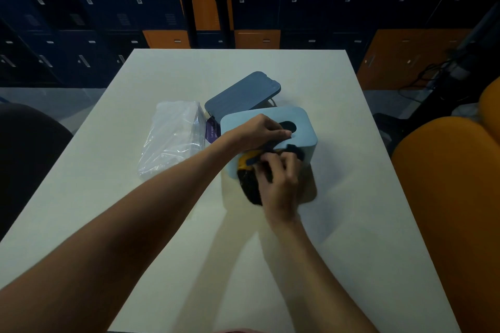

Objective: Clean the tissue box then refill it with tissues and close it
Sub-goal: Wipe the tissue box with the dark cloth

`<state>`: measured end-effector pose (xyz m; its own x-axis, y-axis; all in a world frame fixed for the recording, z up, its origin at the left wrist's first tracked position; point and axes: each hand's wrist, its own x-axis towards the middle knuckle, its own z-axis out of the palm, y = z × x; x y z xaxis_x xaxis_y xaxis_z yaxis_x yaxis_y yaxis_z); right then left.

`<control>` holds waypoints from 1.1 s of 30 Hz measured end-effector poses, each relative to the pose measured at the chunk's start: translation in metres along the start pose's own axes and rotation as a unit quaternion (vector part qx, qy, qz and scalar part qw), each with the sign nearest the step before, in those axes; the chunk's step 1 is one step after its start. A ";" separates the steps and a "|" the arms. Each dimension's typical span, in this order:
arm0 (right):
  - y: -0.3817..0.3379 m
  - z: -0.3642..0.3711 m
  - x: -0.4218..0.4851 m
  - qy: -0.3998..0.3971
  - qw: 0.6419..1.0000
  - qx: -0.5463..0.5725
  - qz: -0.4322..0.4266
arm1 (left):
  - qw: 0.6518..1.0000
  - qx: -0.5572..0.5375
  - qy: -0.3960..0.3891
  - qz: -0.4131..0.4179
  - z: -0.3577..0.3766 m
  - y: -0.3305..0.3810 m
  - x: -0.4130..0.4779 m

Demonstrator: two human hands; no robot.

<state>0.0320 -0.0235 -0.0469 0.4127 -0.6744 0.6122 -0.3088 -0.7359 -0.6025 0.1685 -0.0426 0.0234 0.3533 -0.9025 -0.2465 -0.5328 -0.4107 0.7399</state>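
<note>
Left hand [266, 132] tops tissue box [304, 126]; right [280, 180] grips cloth [250, 189].

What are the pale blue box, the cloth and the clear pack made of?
Box: probably matte plastic, smooth with rounded moulded corners. Cloth: soft fabric, dark and yellow, bunched in folds. Pack: thin clear plastic film, crinkled and glossy.

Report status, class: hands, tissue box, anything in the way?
Left hand presses on tissue box top; right hand grips cloth against its near side. Lid off, lying behind box. Tissue pack beside it, left; nothing blocking.
</note>
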 end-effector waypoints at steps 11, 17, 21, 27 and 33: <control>0.033 -0.006 0.003 -0.068 0.997 -0.043 -0.023 | 1.000 0.001 0.005 -0.002 0.000 0.001 -0.001; -0.004 0.005 0.007 -0.041 0.998 0.016 -0.033 | 1.000 -0.007 0.005 -0.002 0.000 0.000 -0.002; -0.014 0.026 -0.012 -0.078 0.989 -0.036 -0.118 | 1.000 -0.001 0.002 -0.001 -0.001 0.001 -0.002; 0.043 -0.004 -0.012 -0.084 0.993 -0.042 -0.077 | 1.000 -0.004 0.008 -0.012 0.000 0.000 -0.001; 0.069 -0.025 0.015 0.009 1.000 -0.011 0.013 | 1.000 -0.007 0.013 -0.019 -0.001 0.000 0.000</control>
<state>-0.0047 -0.0859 -0.0664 0.3892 -0.6937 0.6061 -0.3375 -0.7196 -0.6068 0.1688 -0.0421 0.0239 0.3931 -0.8824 -0.2585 -0.5073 -0.4426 0.7394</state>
